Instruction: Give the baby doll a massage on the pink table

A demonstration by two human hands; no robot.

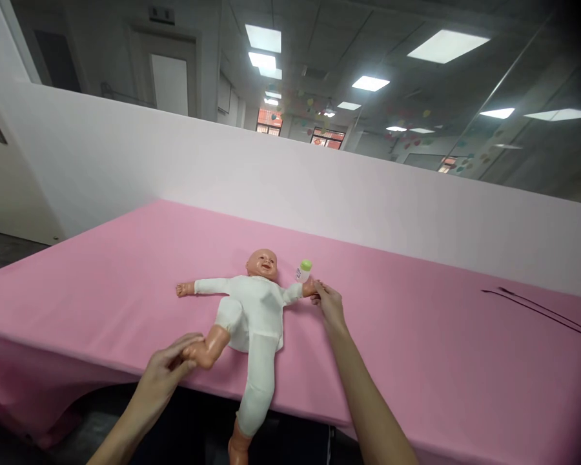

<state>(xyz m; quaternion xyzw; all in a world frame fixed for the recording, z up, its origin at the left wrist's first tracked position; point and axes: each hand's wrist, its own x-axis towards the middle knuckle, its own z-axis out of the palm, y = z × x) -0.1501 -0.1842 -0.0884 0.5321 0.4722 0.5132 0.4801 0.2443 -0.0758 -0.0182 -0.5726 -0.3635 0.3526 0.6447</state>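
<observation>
Left hand [167, 371] gripped doll [252, 316] foot; right hand [328, 303] pinched doll's hand. Doll lay lengthwise, head pointing away, on pink worktop [440, 361].

An office-like hall: ceiling light panels [448, 45], glass partitions [527, 129], and a pink-clothed table [416, 336] behind a white screen [319, 187].

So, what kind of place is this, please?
Probably an office-like room set up for recording or practice. A table with a pink cloth stands before a white partition, with panel ceiling lights above. The left hand and right hand hold a baby doll.
</observation>
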